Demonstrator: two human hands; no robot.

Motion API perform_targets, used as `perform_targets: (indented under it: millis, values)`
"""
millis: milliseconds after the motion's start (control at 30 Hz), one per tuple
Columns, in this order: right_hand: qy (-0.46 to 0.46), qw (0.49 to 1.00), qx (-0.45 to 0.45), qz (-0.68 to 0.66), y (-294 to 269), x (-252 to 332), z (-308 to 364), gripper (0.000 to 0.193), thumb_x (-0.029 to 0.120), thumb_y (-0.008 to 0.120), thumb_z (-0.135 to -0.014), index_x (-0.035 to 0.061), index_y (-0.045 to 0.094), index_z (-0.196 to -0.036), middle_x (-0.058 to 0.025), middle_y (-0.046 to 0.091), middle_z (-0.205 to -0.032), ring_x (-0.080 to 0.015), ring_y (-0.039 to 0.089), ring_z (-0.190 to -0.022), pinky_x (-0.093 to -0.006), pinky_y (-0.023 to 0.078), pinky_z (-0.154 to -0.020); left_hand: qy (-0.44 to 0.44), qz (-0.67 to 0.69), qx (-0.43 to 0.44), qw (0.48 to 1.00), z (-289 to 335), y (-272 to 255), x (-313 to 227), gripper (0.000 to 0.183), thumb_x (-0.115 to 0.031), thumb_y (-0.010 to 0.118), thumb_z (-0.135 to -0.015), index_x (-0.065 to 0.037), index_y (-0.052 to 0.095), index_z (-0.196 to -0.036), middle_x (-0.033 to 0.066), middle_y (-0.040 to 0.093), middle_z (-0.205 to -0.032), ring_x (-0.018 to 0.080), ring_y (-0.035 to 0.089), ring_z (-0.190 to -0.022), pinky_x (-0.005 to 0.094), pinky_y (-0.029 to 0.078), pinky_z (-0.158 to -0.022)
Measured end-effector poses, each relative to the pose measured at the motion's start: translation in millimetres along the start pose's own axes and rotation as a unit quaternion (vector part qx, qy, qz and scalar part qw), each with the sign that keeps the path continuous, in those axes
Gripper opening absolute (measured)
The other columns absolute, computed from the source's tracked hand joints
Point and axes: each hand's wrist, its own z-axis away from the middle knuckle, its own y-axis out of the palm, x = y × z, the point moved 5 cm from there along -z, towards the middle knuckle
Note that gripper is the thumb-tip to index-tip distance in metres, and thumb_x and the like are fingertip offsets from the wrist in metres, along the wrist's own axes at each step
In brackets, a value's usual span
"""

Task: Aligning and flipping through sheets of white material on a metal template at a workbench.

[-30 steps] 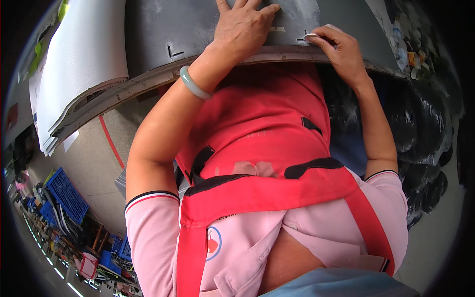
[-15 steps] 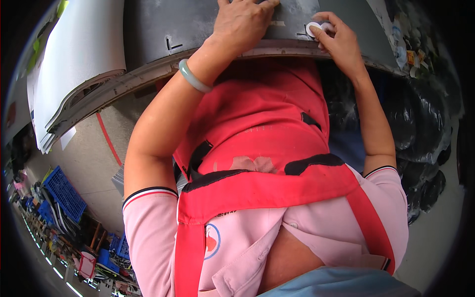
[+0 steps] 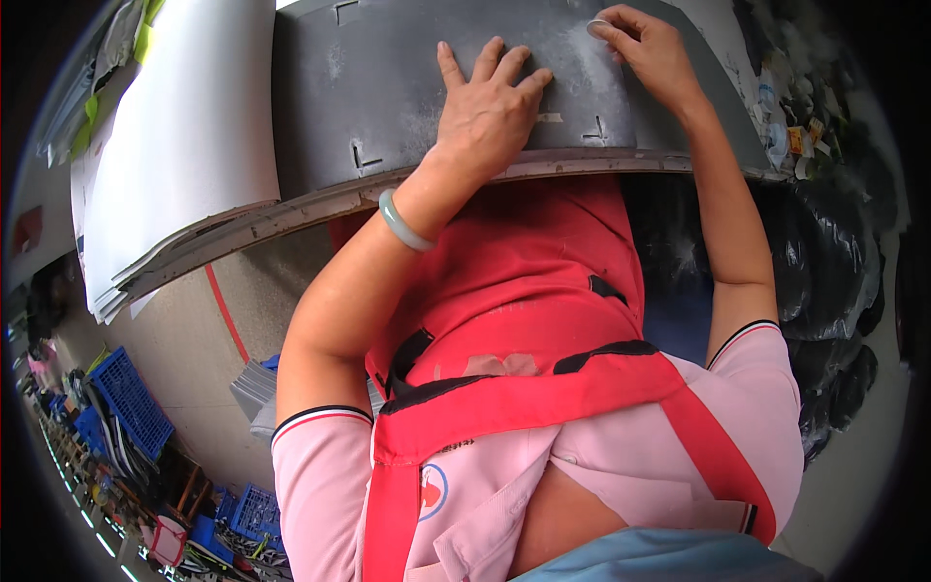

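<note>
My left hand (image 3: 488, 121) lies flat on a dark grey sheet (image 3: 388, 82), its fingers spread and holding nothing. A small white disc (image 3: 596, 28) is pinched between the thumb and fingers of my right hand (image 3: 657, 60), over the sheet's far right part. Whether the disc touches the sheet I cannot tell. Pale powdery smears show on the sheet near the disc, and L-shaped slots (image 3: 365, 155) mark its corners. A short tan strip (image 3: 549, 117) lies beside my left hand.
Layered white sheets (image 3: 179, 116) curve over the table's left end. The worn table edge (image 3: 407, 184) runs just in front of my red apron (image 3: 524, 272). Black plastic bags (image 3: 824, 257) stand at the right. Blue crates (image 3: 133, 400) sit on the floor at lower left.
My right hand has moved away from the sheet's near right corner toward its far side, the white disc still pinched. The sheet and table now sit lower in view. My left hand's spread fingers now show fully.
</note>
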Motion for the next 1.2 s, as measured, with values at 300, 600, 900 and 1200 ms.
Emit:
perform_targets:
  millis: [300,600,900,1200]
  values:
    - [-0.12,0.99,0.006,0.068,26.0,-5.6,-84.5,0.017,0.015,0.067,-0.091,-0.0015,0.071,-0.094,-0.0185,0.071,-0.09,-0.0315,0.069,-0.082,-0.0401,0.052,-0.077,0.0,0.019,-0.015,1.0,0.5,-2.0,-1.2,0.032,-0.018,0.064,-0.096,-0.019,0.069,-0.128,0.0089,0.058,-0.14,0.0338,0.046,-0.14,0.0786,0.024,-0.11]
    - [-0.277,0.942,-0.034,0.189,35.3,0.8,-91.7,0.019,0.017,0.065,-0.092,-0.001,0.069,-0.092,-0.0186,0.071,-0.087,-0.0323,0.069,-0.079,-0.0412,0.053,-0.074,-0.011,0.032,-0.014,0.999,0.6,-2.5,-0.4,0.033,-0.018,0.063,-0.096,-0.019,0.068,-0.128,0.0084,0.058,-0.141,0.0336,0.045,-0.14,0.0782,0.023,-0.112]
    - [-0.009,0.998,-0.065,-0.006,31.6,-13.2,-88.6,0.013,0.013,0.063,-0.088,0.0003,0.066,-0.091,-0.009,0.068,-0.073,-0.0168,0.064,-0.061,-0.0343,0.053,-0.058,-0.012,0.038,-0.019,0.999,1.3,-1.4,0.0,0.032,-0.019,0.063,-0.097,-0.018,0.067,-0.129,0.0081,0.057,-0.142,0.0333,0.044,-0.142,0.0789,0.023,-0.111]
    - [-0.114,0.932,0.128,-0.319,34.2,24.0,-101.0,0.012,0.011,0.065,-0.09,-0.0004,0.068,-0.091,-0.0061,0.069,-0.073,-0.0127,0.064,-0.059,-0.0287,0.053,-0.054,-0.009,0.018,-0.009,1.0,2.6,2.5,-0.2,0.034,-0.022,0.063,-0.096,-0.019,0.066,-0.131,0.0079,0.055,-0.144,0.034,0.044,-0.142,0.0792,0.02,-0.112]
